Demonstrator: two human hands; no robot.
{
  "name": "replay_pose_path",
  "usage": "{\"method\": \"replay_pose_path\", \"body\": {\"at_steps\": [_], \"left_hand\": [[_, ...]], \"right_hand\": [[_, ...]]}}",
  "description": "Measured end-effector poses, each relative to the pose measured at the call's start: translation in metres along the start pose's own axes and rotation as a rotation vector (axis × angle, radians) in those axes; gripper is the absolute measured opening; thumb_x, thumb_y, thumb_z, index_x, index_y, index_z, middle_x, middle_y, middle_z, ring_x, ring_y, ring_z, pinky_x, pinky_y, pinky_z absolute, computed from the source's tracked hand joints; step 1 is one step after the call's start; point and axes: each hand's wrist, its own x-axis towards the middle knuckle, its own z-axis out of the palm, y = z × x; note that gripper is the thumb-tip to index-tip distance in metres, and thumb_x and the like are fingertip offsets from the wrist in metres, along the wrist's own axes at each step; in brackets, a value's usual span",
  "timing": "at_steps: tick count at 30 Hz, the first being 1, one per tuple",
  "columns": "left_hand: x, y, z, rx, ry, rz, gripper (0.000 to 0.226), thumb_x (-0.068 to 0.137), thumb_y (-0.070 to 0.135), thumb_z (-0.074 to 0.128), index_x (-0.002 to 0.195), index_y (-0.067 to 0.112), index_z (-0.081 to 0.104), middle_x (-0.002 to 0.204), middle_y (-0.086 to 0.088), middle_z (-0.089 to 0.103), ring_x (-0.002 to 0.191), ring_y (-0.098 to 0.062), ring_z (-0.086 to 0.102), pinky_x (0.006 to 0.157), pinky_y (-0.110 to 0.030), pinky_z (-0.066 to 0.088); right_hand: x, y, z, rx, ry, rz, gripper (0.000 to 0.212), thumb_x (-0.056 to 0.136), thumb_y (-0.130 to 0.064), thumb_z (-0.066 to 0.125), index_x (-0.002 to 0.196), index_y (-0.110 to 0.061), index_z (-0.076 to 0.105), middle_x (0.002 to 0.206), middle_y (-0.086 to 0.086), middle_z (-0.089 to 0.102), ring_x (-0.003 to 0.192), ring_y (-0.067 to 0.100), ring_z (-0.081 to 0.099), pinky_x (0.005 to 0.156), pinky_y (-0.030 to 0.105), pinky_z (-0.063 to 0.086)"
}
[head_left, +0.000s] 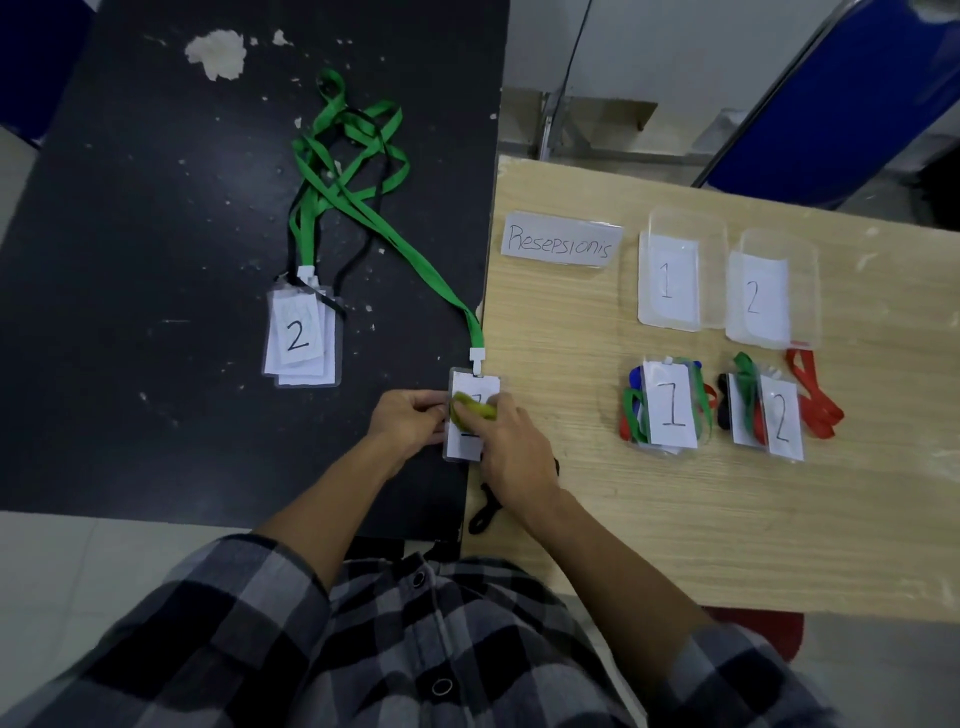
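— Where was the badge?
— Flat between my hands, with its green lanyard trailing away from them.
— And your hands?
— My left hand pinched the badge's left edge. My right hand, fingers curled, pressed a yellow cloth onto its face.

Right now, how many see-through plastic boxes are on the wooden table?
2. The clear plastic box marked 1 sits right of the Resepsionis sign on the wooden table; the clear plastic box marked 2 stands beside it. None seems hidden.
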Motion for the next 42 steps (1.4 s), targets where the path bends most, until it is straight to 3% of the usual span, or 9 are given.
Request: {"method": "replay_pose_path", "body": {"at_steps": [5, 11, 16, 21, 24, 29, 36, 39, 42], "left_hand": [[0.002, 0.000, 0.000, 0.037, 0.007, 0.001, 0.023, 0.098, -0.002, 0.056, 0.117, 0.001, 0.067, 0.103, -0.014, 0.072, 0.089, -0.024, 0.071, 0.068, -0.024, 0.061], [-0.002, 0.011, 0.000, -0.009, 0.007, -0.052, 0.015, 0.097, -0.003, 0.055, 0.109, 0.003, 0.064, 0.093, -0.012, 0.070, 0.079, -0.019, 0.069, 0.059, -0.020, 0.059], [0.000, 0.005, 0.003, -0.017, 0.054, -0.045, 0.016, 0.096, -0.002, 0.058, 0.108, 0.003, 0.067, 0.091, -0.009, 0.071, 0.077, -0.017, 0.069, 0.061, -0.021, 0.059], [0.002, 0.003, 0.004, 0.020, 0.081, -0.035, 0.017, 0.096, -0.003, 0.058, 0.110, 0.000, 0.067, 0.097, -0.013, 0.071, 0.084, -0.022, 0.070, 0.071, -0.028, 0.061], [-0.001, 0.009, 0.004, 0.017, 0.071, -0.047, 0.015, 0.096, -0.003, 0.058, 0.109, 0.003, 0.064, 0.097, -0.014, 0.069, 0.083, -0.020, 0.069, 0.066, -0.025, 0.061], [-0.003, 0.010, 0.005, -0.042, 0.088, -0.069, 0.014, 0.097, -0.004, 0.056, 0.099, 0.007, 0.063, 0.090, -0.009, 0.069, 0.078, -0.017, 0.069, 0.061, -0.022, 0.059], [-0.003, 0.010, 0.008, -0.036, 0.092, -0.062, 0.013, 0.097, -0.003, 0.056, 0.105, 0.004, 0.064, 0.091, -0.010, 0.070, 0.081, -0.021, 0.070, 0.070, -0.029, 0.061], [-0.002, 0.009, 0.006, -0.026, 0.080, -0.055, 0.014, 0.097, -0.002, 0.057, 0.107, 0.005, 0.064, 0.095, -0.009, 0.070, 0.086, -0.022, 0.070, 0.077, -0.032, 0.060], [-0.002, 0.009, 0.004, -0.024, 0.083, -0.039, 0.017, 0.098, 0.001, 0.056, 0.110, 0.008, 0.066, 0.095, -0.007, 0.070, 0.085, -0.019, 0.069, 0.082, -0.033, 0.059]], "right_hand": [[-0.011, 0.010, -0.004, -0.118, -0.057, -0.093, 0.068, 0.093, -0.012, 0.054, 0.152, -0.038, 0.031, 0.130, 0.011, 0.041, 0.104, 0.031, 0.048, 0.066, 0.037, 0.042], [0.020, 0.001, -0.012, -0.101, -0.007, 0.071, 0.081, 0.087, -0.005, 0.059, 0.153, -0.037, 0.026, 0.134, 0.010, 0.034, 0.106, 0.029, 0.045, 0.066, 0.035, 0.039], [-0.026, 0.003, 0.008, -0.072, -0.027, -0.096, 0.073, 0.091, -0.008, 0.048, 0.153, -0.040, 0.026, 0.124, 0.009, 0.041, 0.097, 0.028, 0.047, 0.063, 0.035, 0.039], [-0.027, 0.027, 0.004, -0.153, -0.044, -0.213, 0.062, 0.092, -0.018, 0.059, 0.144, -0.044, 0.037, 0.122, 0.008, 0.046, 0.096, 0.027, 0.052, 0.063, 0.037, 0.048], [0.001, 0.032, -0.014, -0.171, -0.020, -0.107, 0.066, 0.092, -0.016, 0.059, 0.148, -0.040, 0.034, 0.133, 0.010, 0.040, 0.107, 0.030, 0.048, 0.072, 0.040, 0.049], [0.022, 0.023, -0.013, -0.159, 0.039, 0.010, 0.076, 0.088, -0.008, 0.063, 0.150, -0.039, 0.032, 0.130, 0.009, 0.037, 0.102, 0.028, 0.048, 0.060, 0.035, 0.040], [-0.048, 0.028, 0.014, -0.115, -0.030, -0.222, 0.062, 0.091, -0.013, 0.059, 0.144, -0.040, 0.042, 0.129, 0.008, 0.046, 0.100, 0.026, 0.052, 0.069, 0.036, 0.049], [-0.061, 0.046, 0.012, 0.054, -0.018, -0.177, 0.057, 0.091, -0.021, 0.055, 0.142, -0.044, 0.046, 0.126, 0.002, 0.046, 0.100, 0.020, 0.052, 0.071, 0.032, 0.051], [-0.059, 0.056, 0.010, 0.515, 0.119, 0.046, 0.062, 0.093, -0.007, 0.051, 0.144, -0.042, 0.045, 0.122, -0.004, 0.048, 0.103, 0.011, 0.055, 0.082, 0.016, 0.047]]}}
